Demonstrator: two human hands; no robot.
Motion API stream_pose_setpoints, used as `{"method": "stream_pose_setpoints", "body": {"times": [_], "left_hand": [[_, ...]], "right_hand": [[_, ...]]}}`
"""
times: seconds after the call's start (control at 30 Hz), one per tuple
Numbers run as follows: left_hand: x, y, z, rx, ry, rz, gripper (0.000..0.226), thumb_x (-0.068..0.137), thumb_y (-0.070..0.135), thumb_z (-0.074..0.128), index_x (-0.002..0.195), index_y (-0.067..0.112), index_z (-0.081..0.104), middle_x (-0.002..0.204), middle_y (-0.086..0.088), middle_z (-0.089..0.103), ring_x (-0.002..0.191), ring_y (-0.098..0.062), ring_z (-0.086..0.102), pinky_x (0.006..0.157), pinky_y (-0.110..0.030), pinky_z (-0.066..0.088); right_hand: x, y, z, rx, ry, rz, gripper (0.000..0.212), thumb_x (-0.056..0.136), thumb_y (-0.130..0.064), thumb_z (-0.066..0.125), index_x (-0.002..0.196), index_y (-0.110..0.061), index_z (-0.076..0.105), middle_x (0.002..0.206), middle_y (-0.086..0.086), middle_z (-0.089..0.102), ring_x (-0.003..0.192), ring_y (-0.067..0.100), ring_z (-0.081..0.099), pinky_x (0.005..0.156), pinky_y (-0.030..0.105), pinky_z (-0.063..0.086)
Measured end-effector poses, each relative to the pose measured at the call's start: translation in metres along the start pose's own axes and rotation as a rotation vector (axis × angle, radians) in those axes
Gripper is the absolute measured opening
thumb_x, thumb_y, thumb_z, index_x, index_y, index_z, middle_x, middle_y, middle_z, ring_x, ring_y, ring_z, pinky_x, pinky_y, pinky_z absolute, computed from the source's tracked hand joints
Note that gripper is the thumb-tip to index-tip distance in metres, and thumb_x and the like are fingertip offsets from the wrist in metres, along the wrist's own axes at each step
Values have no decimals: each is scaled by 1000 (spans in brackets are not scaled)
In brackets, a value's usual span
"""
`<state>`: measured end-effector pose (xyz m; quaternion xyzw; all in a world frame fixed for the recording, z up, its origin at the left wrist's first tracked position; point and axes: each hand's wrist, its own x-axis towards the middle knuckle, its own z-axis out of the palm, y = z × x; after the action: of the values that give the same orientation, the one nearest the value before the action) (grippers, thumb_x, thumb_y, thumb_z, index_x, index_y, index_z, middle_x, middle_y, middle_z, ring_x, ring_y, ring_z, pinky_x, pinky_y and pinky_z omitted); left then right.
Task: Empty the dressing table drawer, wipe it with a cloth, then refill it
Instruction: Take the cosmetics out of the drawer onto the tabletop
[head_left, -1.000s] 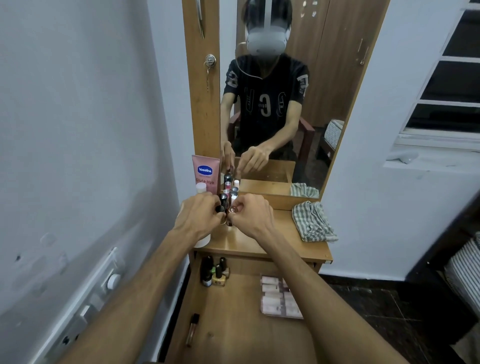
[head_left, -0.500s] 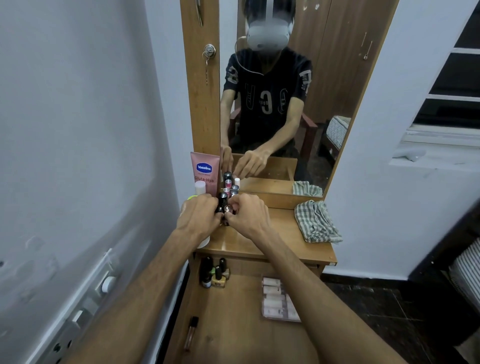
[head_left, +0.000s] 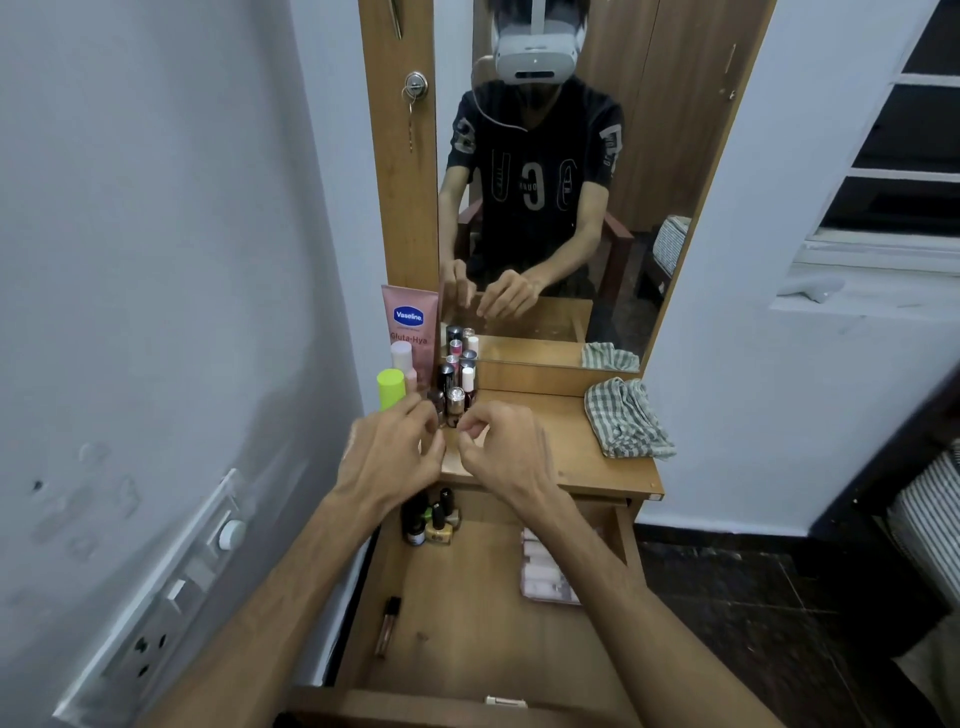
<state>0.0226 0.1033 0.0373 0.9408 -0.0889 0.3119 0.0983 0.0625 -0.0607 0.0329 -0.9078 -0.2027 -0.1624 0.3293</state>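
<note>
Both hands are hovering over the worktop (head_left: 597, 467), just near of a cluster of small bottles (head_left: 454, 387). The left hand (head_left: 392, 454) and right hand (head_left: 501, 449) are showing loosely curled fingers that are gripping nothing. The drawer (head_left: 467, 613) is standing open below, holding nail polish bottles (head_left: 431, 519) at its far left. A checked cloth (head_left: 623, 418) is lying crumpled at the worktop's right.

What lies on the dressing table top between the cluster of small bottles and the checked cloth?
In the head view, the stretch between the cluster of small bottles and the checked cloth is bare wood of the table top.
</note>
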Motion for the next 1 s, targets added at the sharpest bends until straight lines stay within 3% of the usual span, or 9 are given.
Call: {"method": "stream_pose_setpoints", "body": {"times": [0.1,0.27,0.43,0.53,0.77,1.0], "left_hand": [[-29,1,0,1,-12,18,14,79,29,63,76,16,58,75,5,57,54,-22,55,44,-24,32],[-72,-11,16,20,-169,-51,16,75,38,55,75,22,56,76,7,59,57,-23,60,44,-28,40],[-95,-21,31,75,-345,-150,29,78,39,53,99,24,64,97,9,63,76,-25,69,57,-36,52],[-94,-20,35,80,-382,-176,35,81,42,56,111,27,65,108,10,64,85,-24,70,64,-37,55],[-85,-14,45,45,-403,-262,29,86,44,60,107,26,69,109,8,64,93,-22,69,73,-37,55],[-86,-13,46,0,-390,-305,20,83,41,63,94,25,70,99,9,62,86,-21,68,65,-35,51]], "right_hand": [[-21,-1,6,28,-37,24,13,76,-27,62,80,-27,75,74,-12,70,72,8,65,68,34,58],[-49,-2,22,-1,-173,81,18,75,-26,64,87,-24,76,74,-8,70,76,15,67,70,31,56],[-64,1,40,-96,-274,72,33,84,-32,64,116,-30,71,92,-6,76,96,23,70,81,36,55],[-66,4,47,-130,-308,60,35,88,-34,63,123,-32,67,99,-4,76,103,26,68,84,39,54],[-66,6,56,-133,-308,16,32,94,-29,60,125,-29,68,105,-2,75,104,28,67,83,38,51],[-70,9,51,-102,-289,34,25,93,-28,61,116,-26,71,97,-3,75,100,28,67,80,38,51]]}}
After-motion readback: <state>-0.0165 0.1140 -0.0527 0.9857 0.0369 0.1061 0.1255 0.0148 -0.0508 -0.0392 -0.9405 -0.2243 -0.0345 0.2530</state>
